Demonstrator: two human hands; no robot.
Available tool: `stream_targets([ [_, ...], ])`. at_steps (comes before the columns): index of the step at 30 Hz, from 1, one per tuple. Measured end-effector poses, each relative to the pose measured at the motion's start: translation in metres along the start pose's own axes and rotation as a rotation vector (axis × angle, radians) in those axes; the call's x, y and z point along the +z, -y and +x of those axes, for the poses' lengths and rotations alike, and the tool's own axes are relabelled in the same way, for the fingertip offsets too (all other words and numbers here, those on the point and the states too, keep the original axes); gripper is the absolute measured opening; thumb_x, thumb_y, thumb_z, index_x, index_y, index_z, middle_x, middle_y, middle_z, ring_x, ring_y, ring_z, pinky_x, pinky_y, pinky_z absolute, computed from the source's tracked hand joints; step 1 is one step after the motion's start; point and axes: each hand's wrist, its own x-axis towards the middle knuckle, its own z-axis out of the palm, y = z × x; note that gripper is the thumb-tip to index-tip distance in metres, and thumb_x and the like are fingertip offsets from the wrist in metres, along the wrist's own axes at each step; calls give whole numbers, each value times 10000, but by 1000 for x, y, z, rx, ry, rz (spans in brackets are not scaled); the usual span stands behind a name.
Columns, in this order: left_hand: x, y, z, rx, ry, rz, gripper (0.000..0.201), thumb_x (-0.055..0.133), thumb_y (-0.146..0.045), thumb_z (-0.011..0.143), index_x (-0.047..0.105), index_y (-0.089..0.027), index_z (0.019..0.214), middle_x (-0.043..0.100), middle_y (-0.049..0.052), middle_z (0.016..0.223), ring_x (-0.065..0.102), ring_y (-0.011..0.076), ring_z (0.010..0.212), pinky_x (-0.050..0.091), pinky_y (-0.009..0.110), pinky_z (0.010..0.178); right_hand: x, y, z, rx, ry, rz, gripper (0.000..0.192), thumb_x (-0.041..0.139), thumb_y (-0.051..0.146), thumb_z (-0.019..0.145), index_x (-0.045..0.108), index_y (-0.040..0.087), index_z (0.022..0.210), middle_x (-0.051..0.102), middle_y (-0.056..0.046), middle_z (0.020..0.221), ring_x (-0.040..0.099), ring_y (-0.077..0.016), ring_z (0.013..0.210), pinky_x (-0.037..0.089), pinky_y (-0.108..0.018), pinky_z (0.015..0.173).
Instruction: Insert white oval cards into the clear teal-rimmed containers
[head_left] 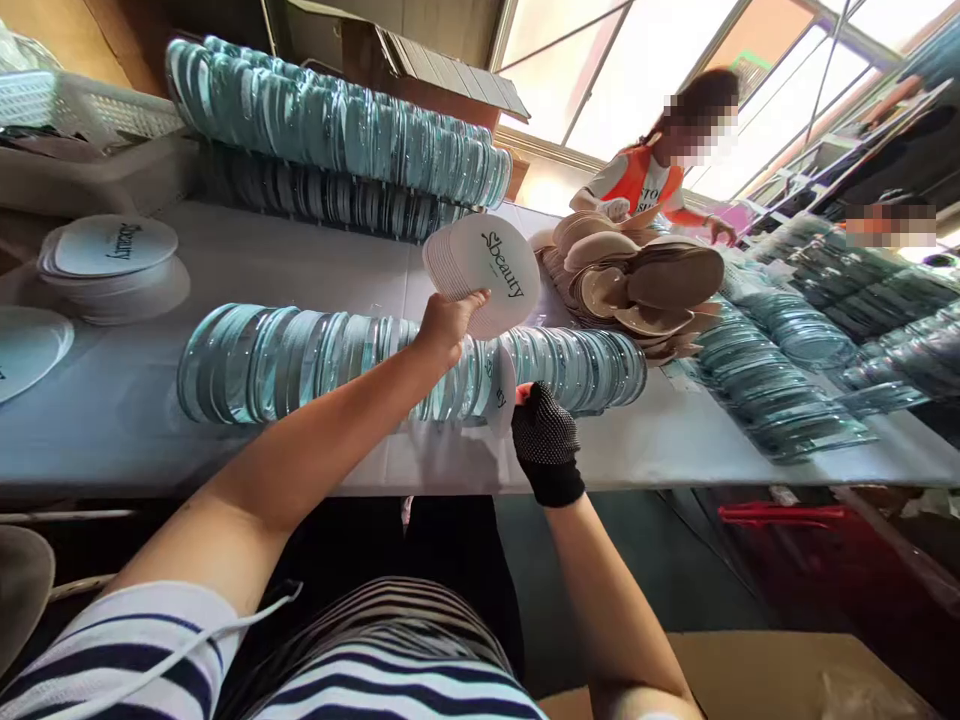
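The left hand (448, 325) clamped a stack of printed cards (484, 272) above the near row of clear lids (405, 362). The gloved right hand (545, 437) pinched one card (501, 388) into that row. Most lids leftward appeared unfilled.

"Sbeauty" on white card (491, 270) (script lettering).

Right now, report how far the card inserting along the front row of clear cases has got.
Done: cannot tell which cases are filled. In hand: left hand holds a stack of white cards; gloved right hand slips one card into the front row of clear cases. Left: the rear rows look cardless.
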Motion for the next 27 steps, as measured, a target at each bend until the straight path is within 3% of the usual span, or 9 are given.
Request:
stream_targets([
  [4,0,-1,-1,-19,-13,-14,399,766,-120,594,712,-167,987,742,48,915,661,246,989,484,401,926,-6,-1,0,-2,29,176,372,396,492,961,580,180,877,633,-14,671,577,-136,591,387,-229,587],
  [10,2,-1,-4,-49,-19,22,350,725,-100,660,714,-187,999,742,42,963,662,223,985,474,393,944,0,-9,17,-41,21,2,327,389,398,955,561,175,790,634,-38,674,580,-156,615,365,-247,591],
  [16,2,-2,-6,-53,-5,34,374,719,-105,660,710,-187,1024,743,39,934,666,231,978,497,385,922,22,6,29,-63,161,-257,287,382,298,959,623,143,945,695,-85,802,611,-164,658,318,-257,586],
  [22,3,-10,-6,-94,-2,-24,426,708,-108,673,682,-212,1086,736,42,961,657,244,1029,512,409,924,-2,11,30,-149,315,-453,280,380,271,961,639,175,912,689,-76,773,614,-174,658,249,-281,564],
  [27,-13,-36,-14,-64,45,-3,455,751,-146,661,670,-254,1096,728,15,1003,629,244,1089,496,422,961,-25,-14,42,-95,393,-343,286,385,257,919,625,169,791,684,-89,798,608,-182,715,304,-272,601],
])
